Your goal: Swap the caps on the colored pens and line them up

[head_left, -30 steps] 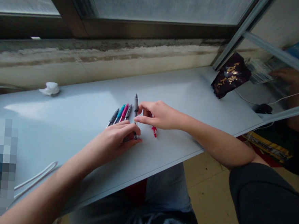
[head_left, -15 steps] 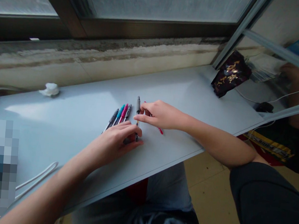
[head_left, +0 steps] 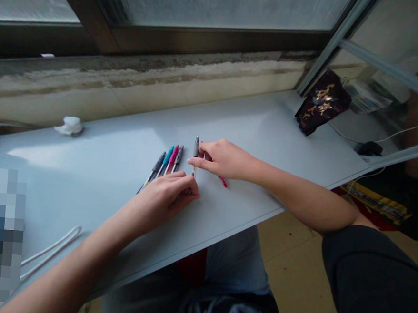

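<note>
1. Room: window (head_left: 223,7) with a dark frame along the back, rough worn wall (head_left: 145,95) under it, tiled floor (head_left: 292,248) below. Daylight patch on the left of the surface.
2. Surface: pale grey counter (head_left: 250,126) running along the wall. Metal frame (head_left: 390,64) crosses its right end.
3. Right hand (head_left: 216,158): thumb and index nearly together, pinching the upper part of a grey pen (head_left: 196,148). Other fingers curled in.
4. Left hand (head_left: 171,187): palm down, fingers bent, thumb tip close to the fingertips, closed around the pen's lower end. That end is mostly hidden.
5. Grey pen: between the two hands, mid-counter, tip toward the window. Can't tell whether it touches the counter.
6. Four pens side by side just left of it: black pen (head_left: 157,164), teal pen (head_left: 168,155), pink pen (head_left: 173,155), dark grey pen (head_left: 179,154). Lower parts partly behind the left hand.
7. Red pen (head_left: 223,182): on the counter, partly covered by the right hand.
8. Outlying: white tissue (head_left: 70,125) back left, white cable (head_left: 52,245) front left, dark bag (head_left: 323,102) back right.
</note>
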`<state>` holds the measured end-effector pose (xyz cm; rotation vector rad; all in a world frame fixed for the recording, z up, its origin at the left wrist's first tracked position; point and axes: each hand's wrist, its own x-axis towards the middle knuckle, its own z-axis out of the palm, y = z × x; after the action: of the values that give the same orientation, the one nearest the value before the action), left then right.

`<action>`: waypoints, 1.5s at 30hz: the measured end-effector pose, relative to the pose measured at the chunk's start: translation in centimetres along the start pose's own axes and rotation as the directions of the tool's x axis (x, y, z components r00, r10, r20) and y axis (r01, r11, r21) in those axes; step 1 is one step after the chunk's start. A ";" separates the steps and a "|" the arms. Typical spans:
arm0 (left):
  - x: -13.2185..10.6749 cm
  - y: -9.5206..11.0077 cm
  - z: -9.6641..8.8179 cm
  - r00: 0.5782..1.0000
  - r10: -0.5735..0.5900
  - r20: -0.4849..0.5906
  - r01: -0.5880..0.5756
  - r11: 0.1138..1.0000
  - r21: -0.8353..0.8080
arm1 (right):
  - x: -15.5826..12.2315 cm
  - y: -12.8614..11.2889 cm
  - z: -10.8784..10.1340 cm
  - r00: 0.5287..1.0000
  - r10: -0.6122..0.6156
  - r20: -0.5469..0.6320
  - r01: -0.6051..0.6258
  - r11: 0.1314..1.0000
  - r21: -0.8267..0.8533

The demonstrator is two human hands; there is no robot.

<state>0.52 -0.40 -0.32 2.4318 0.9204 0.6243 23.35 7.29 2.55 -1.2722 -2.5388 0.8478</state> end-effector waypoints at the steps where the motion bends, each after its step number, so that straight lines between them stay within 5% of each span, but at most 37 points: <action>1: 0.0 0.0 0.0 1.000 -0.002 0.004 0.002 1.000 -0.001 | 0.0 0.0 0.0 1.000 -0.001 -0.002 0.001 1.000 -0.005; 29: 0.3 -0.5 0.7 0.991 0.130 0.022 -0.131 0.958 0.255 | 0.3 0.8 0.3 0.998 -0.041 -0.052 0.040 0.999 -0.026; 32: 0.1 -0.9 0.2 0.996 0.079 -0.052 -0.056 0.935 0.351 | 0.4 1.1 0.4 0.996 -0.082 -0.022 0.081 0.995 -0.053; 36: -0.4 -1.8 -0.8 0.972 -0.099 -0.213 0.201 0.819 0.537 | 0.4 0.9 0.1 0.996 -0.089 0.007 0.089 0.991 -0.099; 41: -0.7 -2.0 -1.3 0.934 -0.298 -0.195 0.355 0.743 0.567 | 0.2 0.5 -0.3 0.996 -0.080 0.026 0.082 0.991 -0.104; 45: -0.5 -1.0 -1.1 0.913 -0.347 -0.216 0.406 0.705 0.582 | 0.1 0.5 -0.4 0.997 -0.074 0.036 0.077 0.990 -0.114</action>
<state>-0.87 0.21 -0.16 2.6258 1.8533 0.3012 23.80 7.80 2.55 -1.1945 -2.6772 0.7205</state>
